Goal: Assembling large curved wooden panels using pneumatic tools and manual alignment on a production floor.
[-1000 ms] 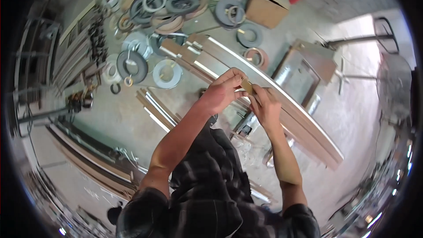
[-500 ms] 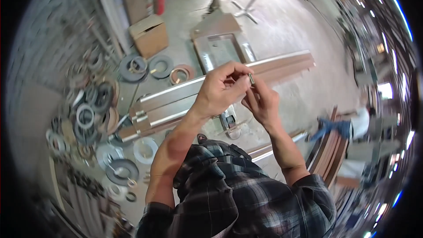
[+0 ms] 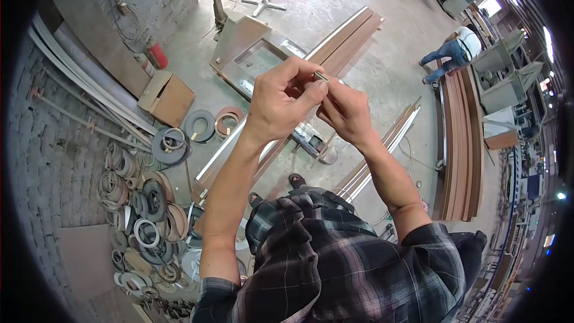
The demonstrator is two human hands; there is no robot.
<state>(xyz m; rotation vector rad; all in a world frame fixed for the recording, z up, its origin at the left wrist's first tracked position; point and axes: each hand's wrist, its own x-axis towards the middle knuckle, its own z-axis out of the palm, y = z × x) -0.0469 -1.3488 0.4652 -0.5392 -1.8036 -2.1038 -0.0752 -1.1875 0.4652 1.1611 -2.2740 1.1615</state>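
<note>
Holding a small piece (image 3: 321, 76) pinched in the left hand (image 3: 276, 101), with the right hand (image 3: 347, 110) curled up against it; can't tell if really gripping there. Sitting right at the fingertips, slanting down to the right lengthwise, a bit nearer the left. Well below, boards (image 3: 347, 42) with long edges running diagonally, then floor (image 3: 406, 48) off right toward stacked planks (image 3: 460, 149).

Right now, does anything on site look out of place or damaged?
The heap of coils at lower left looks untidy: they lie jumbled together, some tilted over others. No damage stands out, though the small held piece is too tiny to judge.
</note>
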